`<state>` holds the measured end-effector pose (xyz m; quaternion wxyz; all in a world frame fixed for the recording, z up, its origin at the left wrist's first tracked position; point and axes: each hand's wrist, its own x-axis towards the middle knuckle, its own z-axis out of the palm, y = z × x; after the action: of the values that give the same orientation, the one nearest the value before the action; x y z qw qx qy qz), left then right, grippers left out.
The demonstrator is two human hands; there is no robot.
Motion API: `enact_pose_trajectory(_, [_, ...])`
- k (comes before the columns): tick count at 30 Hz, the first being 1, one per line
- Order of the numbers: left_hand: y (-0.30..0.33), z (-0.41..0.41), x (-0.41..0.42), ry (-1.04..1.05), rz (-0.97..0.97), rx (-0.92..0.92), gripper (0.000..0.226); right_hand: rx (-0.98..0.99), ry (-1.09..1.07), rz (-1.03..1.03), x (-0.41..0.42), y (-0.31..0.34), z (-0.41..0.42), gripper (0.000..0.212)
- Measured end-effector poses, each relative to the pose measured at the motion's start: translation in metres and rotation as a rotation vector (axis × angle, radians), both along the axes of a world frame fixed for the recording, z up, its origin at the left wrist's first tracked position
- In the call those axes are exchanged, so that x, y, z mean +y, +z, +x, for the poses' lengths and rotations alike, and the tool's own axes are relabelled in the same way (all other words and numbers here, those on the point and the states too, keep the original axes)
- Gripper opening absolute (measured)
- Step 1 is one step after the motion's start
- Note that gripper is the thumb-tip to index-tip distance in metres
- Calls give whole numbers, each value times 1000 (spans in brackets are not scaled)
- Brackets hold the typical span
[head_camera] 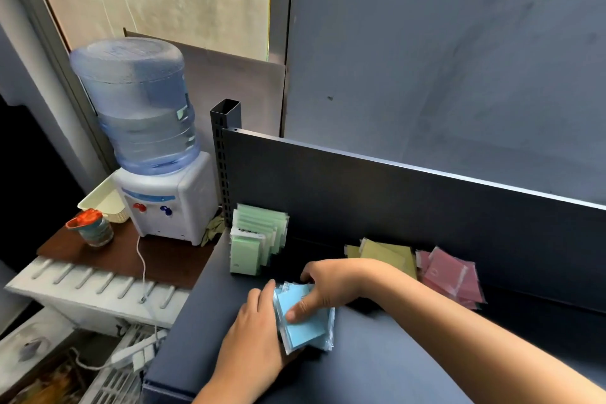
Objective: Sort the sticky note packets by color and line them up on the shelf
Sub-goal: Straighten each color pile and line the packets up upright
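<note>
The blue packets (305,318) are a loose fanned stack near the front of the dark shelf (410,354), squeezed between both hands: the left hand (259,334) cups the stack's left edge with its fingers curled round it, and the right hand (331,289) grips from the top with its thumb pressed on the top packet. Those slick plastic sleeves look slippery, so I'd guess the fan could slide apart if either hand lets go before it's squared up. Count-wise there are four color groups: the green packets (259,239) already stand in a row at the back left, roughly six or seven, while the yellow packets (387,256) and pink packets (449,275) lie in messy piles I can't count. A water dispenser (154,154) sits off to the left.
</note>
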<state>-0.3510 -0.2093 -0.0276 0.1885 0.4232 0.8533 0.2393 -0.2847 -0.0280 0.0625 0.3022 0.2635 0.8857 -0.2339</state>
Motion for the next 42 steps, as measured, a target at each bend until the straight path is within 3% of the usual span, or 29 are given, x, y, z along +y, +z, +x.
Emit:
enact_pose_trajectory(3, [1, 4, -1, 21, 27, 5, 114, -34, 19, -39, -1, -2, -6, 83])
enact_pose_trajectory(8, [4, 6, -1, 48, 49, 22, 110, -45, 7, -40, -6, 1, -9, 78])
enact_pose_trajectory(14, [0, 7, -1, 98, 48, 83, 104, 164, -27, 54, -30, -2, 14, 85])
enact_pose_trajectory(18, [5, -2, -5, 67, -17, 58, 97, 401, 122, 391, -30, -21, 20, 82])
enact_pose_trajectory(20, [10, -6, -2, 46, -5, -8, 90, 523, 97, 508, -19, -35, 17, 78])
enact_pose_trajectory(30, [-1, -5, 61, 53, -11, 6, 101, 574, 90, 842, 22, -58, 6, 99])
enact_pose_trajectory(37, [0, -8, 84, 104, 12, 38, 84, 503, -49, 817, 24, -50, 18, 120])
enact_pose_trajectory(39, [2, -9, 89, 109, 19, 51, 81, 523, -106, 759, 26, -41, 29, 111])
enact_pose_trajectory(42, [5, -10, 96, 126, 33, 25, 73, 618, -179, 685, 35, -27, 55, 74])
